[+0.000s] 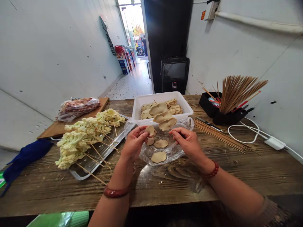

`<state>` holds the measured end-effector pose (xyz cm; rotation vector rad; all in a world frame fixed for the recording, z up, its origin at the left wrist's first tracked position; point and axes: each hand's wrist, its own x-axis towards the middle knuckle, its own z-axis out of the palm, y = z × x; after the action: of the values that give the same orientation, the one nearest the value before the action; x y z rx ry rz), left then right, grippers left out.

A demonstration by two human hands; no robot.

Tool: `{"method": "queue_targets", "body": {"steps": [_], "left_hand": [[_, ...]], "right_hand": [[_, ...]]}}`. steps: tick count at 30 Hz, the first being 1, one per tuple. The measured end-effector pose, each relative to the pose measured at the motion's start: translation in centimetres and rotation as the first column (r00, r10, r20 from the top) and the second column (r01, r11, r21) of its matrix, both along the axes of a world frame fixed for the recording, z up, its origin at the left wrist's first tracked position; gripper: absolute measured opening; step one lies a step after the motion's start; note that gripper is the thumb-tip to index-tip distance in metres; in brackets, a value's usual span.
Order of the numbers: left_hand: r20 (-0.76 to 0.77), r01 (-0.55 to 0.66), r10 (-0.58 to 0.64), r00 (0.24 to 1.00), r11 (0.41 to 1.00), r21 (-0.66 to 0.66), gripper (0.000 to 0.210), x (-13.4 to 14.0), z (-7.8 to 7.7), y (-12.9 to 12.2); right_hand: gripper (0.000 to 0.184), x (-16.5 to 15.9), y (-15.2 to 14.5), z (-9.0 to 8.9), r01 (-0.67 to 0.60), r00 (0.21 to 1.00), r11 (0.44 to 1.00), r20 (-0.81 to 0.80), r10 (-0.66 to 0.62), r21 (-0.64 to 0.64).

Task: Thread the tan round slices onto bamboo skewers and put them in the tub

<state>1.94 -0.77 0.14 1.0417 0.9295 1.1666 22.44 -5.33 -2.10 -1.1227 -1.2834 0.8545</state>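
Note:
My left hand (136,138) pinches a few thin, round beige slices (150,130) between thumb and fingers. My right hand (187,140) grips the low end of a thin wooden skewer, most of which is hidden. Several wavy-edged beige slices are threaded on this skewer (167,124), which leans up and away to the left. Below and between my hands, loose beige slices (158,157) lie on a clear plastic bag (175,153). Just beyond, a white plastic tub (187,110) contains more skewered slices. I cannot tell what food the slices are.
A metal tray (81,175) of skewered cauliflower (78,138) is at left, before a cutting board (50,129) bearing bagged meat (79,107). Loose skewers (217,135) lie right, near a black holder (227,118) full of upright skewers (240,93) and a white cable (246,126).

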Motion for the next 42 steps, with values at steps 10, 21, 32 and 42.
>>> {"method": "queue_targets", "body": {"steps": [10, 21, 32, 42], "left_hand": [[0.008, -0.092, 0.092, 0.996, 0.994, 0.054, 0.028, -0.4, -0.9, 0.5], [0.12, -0.092, 0.096, 0.988, 0.995, -0.04, 0.033, -0.6, -0.8, 0.5], [0.091, -0.152, 0.154, 0.984, 0.988, -0.031, 0.033, -0.5, -0.8, 0.4], [0.08, -0.174, 0.173, 0.982, 0.985, 0.007, 0.033, -0.6, -0.3, 0.2]], "right_hand": [[0.029, 0.2, -0.4, 2.0, -0.134, 0.99, 0.989, 0.044, 0.137, -0.056], [0.021, 3.1, -1.3, 1.4, -0.18, 0.955, 0.982, 0.25, 0.161, 0.056], [0.021, 3.0, -2.4, 0.0, -0.302, 0.881, 0.952, 0.397, 0.257, 0.056], [0.02, 2.6, -2.8, -0.5, -0.31, 0.857, 0.949, 0.45, 0.25, 0.064]]}}
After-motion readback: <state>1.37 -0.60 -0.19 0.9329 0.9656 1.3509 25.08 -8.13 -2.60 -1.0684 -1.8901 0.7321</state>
